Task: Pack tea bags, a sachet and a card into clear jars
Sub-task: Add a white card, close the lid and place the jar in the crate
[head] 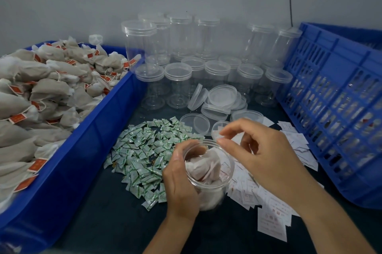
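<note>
Clear plastic, round and lidless, the jar (213,193) sits tilted in the left hand (182,181), whose fingers and thumb wrap its wall above the dark tabletop (103,212), with pale tea bags (202,164) stuffed inside. Just over its rim the right hand (258,154) hovers with fingers curled, thumb and forefinger pinching a small white piece (217,135) too blurred to name. Beside the jar lie a heap of green-and-white sachets (144,150) and scattered white printed cards (275,212), between a blue plastic tub (93,129) heaped with red-tagged bags (41,88) and a blue slatted crate (330,108), with lidded empty jars (179,79) behind.
</note>
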The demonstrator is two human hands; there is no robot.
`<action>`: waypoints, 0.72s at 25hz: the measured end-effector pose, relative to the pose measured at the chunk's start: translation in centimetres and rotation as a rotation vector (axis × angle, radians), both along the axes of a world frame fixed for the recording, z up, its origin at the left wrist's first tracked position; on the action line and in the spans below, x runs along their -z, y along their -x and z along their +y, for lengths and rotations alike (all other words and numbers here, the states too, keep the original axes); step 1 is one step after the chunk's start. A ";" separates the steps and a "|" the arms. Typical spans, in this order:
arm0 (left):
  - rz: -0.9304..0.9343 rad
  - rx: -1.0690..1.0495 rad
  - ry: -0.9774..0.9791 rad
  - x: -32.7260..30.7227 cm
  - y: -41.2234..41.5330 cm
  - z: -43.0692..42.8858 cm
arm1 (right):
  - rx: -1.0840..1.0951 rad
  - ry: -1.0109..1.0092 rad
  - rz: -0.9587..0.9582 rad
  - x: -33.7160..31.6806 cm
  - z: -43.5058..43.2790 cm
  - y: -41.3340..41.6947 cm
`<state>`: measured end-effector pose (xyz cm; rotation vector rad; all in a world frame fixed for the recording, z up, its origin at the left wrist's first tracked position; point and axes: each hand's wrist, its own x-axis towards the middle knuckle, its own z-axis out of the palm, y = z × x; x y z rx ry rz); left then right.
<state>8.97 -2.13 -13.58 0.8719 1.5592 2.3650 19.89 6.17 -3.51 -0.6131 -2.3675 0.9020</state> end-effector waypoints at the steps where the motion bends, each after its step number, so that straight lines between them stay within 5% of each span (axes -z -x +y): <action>1: -0.014 -0.005 -0.004 -0.4 0.0 0.1 | -0.014 0.002 -0.061 -0.5 0.1 -0.2; 6: 0.030 0.084 -0.036 -5.3 -0.8 1.6 | -0.096 -0.217 -0.363 -3.8 0.7 -1.8; 9: 0.029 0.198 -0.084 -9.9 -2.4 3.8 | -0.055 -0.405 -0.265 -7.7 1.5 -3.5; 14: -0.001 0.539 -0.154 -16.8 -5.7 8.6 | 0.011 -0.412 -0.130 -15.1 6.1 -7.6; 18: 0.099 0.600 -0.119 -20.2 -8.1 13.5 | 0.159 -0.357 -0.115 -19.1 12.1 -11.0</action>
